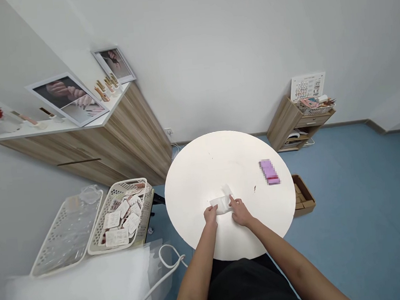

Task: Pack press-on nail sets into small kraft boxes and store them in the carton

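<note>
A small, soft-looking white wrapping sheet point(221, 206) lies folded on the round white table point(194, 169), with one flap sticking up at its far right side. I cannot make out whether anything is inside it. My left hand point(211, 215) is closed on its left end, thumb and fingers pinching the edge. At the right end, my right hand point(240, 212) has its index finger on the sheet and its other fingers curled in, apparently gripping that edge. Farther right on the table lies a purple, blurred-out rectangular object point(269, 172), apart from both hands.
White perforated baskets, one with carded packets point(122, 220) and one with clear bags point(65, 236), stand left. White sheets point(82, 291) and a pale cord point(162, 280) are nearer me. A wooden cabinet point(139, 136), a small shelf unit point(288, 123) and a cardboard box point(302, 196) surround the table.
</note>
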Demonstrator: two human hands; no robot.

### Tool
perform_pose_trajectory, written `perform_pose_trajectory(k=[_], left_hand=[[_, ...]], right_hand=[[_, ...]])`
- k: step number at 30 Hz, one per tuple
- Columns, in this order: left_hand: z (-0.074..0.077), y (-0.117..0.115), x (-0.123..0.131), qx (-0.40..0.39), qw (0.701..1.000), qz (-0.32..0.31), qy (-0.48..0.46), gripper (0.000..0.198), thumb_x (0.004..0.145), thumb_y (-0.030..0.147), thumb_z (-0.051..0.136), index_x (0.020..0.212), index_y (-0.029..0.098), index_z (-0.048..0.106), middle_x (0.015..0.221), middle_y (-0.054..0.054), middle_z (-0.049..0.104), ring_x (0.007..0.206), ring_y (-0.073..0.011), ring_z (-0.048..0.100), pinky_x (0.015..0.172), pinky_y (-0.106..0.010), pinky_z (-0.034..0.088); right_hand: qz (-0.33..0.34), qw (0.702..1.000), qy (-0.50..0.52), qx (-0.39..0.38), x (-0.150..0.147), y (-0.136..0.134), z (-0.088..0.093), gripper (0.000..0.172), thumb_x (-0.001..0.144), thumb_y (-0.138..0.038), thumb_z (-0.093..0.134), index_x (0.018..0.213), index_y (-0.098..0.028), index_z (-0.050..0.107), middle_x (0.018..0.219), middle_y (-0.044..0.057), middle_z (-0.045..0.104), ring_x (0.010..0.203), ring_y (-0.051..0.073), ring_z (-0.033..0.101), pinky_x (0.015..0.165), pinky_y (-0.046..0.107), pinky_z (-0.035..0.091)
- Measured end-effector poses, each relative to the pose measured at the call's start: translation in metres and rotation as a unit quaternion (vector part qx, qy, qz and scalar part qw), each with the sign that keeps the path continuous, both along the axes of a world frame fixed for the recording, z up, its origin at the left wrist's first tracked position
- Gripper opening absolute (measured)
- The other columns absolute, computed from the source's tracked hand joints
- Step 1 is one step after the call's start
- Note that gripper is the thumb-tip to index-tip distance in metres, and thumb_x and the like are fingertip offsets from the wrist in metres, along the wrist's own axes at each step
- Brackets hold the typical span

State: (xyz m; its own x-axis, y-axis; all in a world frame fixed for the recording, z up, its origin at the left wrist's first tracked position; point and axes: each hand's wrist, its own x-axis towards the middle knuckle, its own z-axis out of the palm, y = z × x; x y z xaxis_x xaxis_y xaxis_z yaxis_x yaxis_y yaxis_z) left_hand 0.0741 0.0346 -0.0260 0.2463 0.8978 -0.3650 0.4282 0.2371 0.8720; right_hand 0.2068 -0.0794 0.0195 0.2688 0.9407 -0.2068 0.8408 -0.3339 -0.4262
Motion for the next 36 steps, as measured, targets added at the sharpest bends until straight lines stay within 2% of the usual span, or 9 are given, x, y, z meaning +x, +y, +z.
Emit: perform_pose_trajectory(k=[6, 12, 14, 17, 20, 23, 26, 31, 36], left_hand=[[0.009, -0.006, 0.010, -0.054, 0.996, 0.066, -0.037, 0.023, 0.074, 0.040, 0.061, 0.081, 0.018, 0.062, 0.076, -0.003, 0.066, 0.074, -0.0188, 0.065, 0.071, -0.033, 0.052], [0.020, -0.027, 0.028, -0.053, 0.990, 0.100, -0.079, 0.016, 0.075, 0.034, 0.063, 0.081, 0.019, 0.059, 0.085, -0.004, 0.067, 0.082, -0.0180, 0.066, 0.076, -0.031, 0.051], [0.022, -0.033, 0.032, -0.047, 0.989, 0.117, -0.081, 0.019, 0.073, 0.031, 0.067, 0.087, 0.020, 0.059, 0.092, -0.004, 0.066, 0.089, -0.0185, 0.065, 0.081, -0.031, 0.050], [0.021, -0.038, 0.029, -0.054, 0.975, 0.202, -0.073, 0.038, 0.069, 0.029, 0.074, 0.101, 0.021, 0.056, 0.104, -0.006, 0.060, 0.098, -0.0189, 0.062, 0.084, -0.032, 0.050], [0.018, -0.041, 0.021, -0.093, 0.964, 0.240, -0.071, 0.036, 0.069, 0.035, 0.075, 0.095, 0.019, 0.056, 0.092, -0.005, 0.060, 0.085, -0.0187, 0.063, 0.076, -0.033, 0.052], [0.016, -0.041, 0.015, -0.125, 0.967, 0.206, -0.082, 0.029, 0.070, 0.041, 0.071, 0.076, 0.016, 0.059, 0.069, -0.002, 0.059, 0.067, -0.0180, 0.062, 0.064, -0.032, 0.051], [0.018, -0.039, 0.017, -0.118, 0.973, 0.176, -0.092, 0.028, 0.069, 0.043, 0.070, 0.069, 0.016, 0.061, 0.065, -0.003, 0.062, 0.068, -0.0195, 0.063, 0.065, -0.032, 0.050], [0.025, -0.045, 0.033, -0.050, 0.985, 0.135, -0.097, 0.016, 0.074, 0.035, 0.065, 0.076, 0.019, 0.067, 0.104, -0.007, 0.072, 0.101, -0.0234, 0.065, 0.089, -0.034, 0.048], [0.018, -0.065, 0.043, 0.084, 0.996, 0.004, -0.042, 0.030, 0.090, 0.035, 0.048, 0.105, 0.021, 0.069, 0.133, -0.008, 0.061, 0.127, -0.0245, 0.053, 0.105, -0.042, 0.044]], right_hand=[[0.043, 0.998, -0.037, -0.019, 0.000, 0.006, 0.010, 0.040, 0.074, -0.011, 0.047, 0.113, -0.018, 0.054, 0.158, 0.006, 0.026, 0.116, 0.028, 0.042, 0.087, 0.039, 0.042], [0.076, 0.996, -0.025, -0.049, 0.003, 0.008, 0.016, 0.040, 0.075, -0.014, 0.048, 0.115, -0.018, 0.053, 0.158, 0.006, 0.028, 0.118, 0.031, 0.039, 0.087, 0.042, 0.042], [0.072, 0.996, -0.011, -0.050, 0.004, 0.007, 0.015, 0.041, 0.075, -0.014, 0.049, 0.116, -0.018, 0.052, 0.157, 0.006, 0.029, 0.120, 0.030, 0.038, 0.089, 0.042, 0.042], [0.065, 0.997, 0.000, -0.045, 0.005, 0.005, 0.011, 0.043, 0.075, -0.015, 0.049, 0.117, -0.018, 0.052, 0.157, 0.006, 0.030, 0.120, 0.030, 0.037, 0.090, 0.042, 0.041], [0.062, 0.997, 0.006, -0.035, 0.006, 0.004, 0.008, 0.041, 0.075, -0.015, 0.048, 0.116, -0.017, 0.052, 0.157, 0.006, 0.030, 0.120, 0.030, 0.037, 0.090, 0.042, 0.041], [0.065, 0.998, 0.013, -0.020, 0.008, 0.002, 0.005, 0.044, 0.075, -0.014, 0.047, 0.119, -0.018, 0.051, 0.154, 0.006, 0.034, 0.119, 0.030, 0.037, 0.090, 0.041, 0.041], [0.071, 0.997, 0.017, -0.011, 0.010, 0.001, 0.002, 0.046, 0.074, -0.013, 0.048, 0.120, -0.020, 0.050, 0.153, 0.006, 0.037, 0.118, 0.030, 0.038, 0.088, 0.041, 0.041], [0.081, 0.996, 0.033, -0.013, 0.016, 0.004, -0.002, 0.044, 0.072, -0.015, 0.052, 0.115, -0.020, 0.054, 0.155, 0.006, 0.032, 0.117, 0.031, 0.039, 0.088, 0.043, 0.041], [0.100, 0.990, 0.103, 0.002, 0.026, 0.006, -0.002, 0.061, 0.070, -0.013, 0.053, 0.131, -0.018, 0.048, 0.152, 0.009, 0.038, 0.123, 0.029, 0.040, 0.098, 0.045, 0.038]])
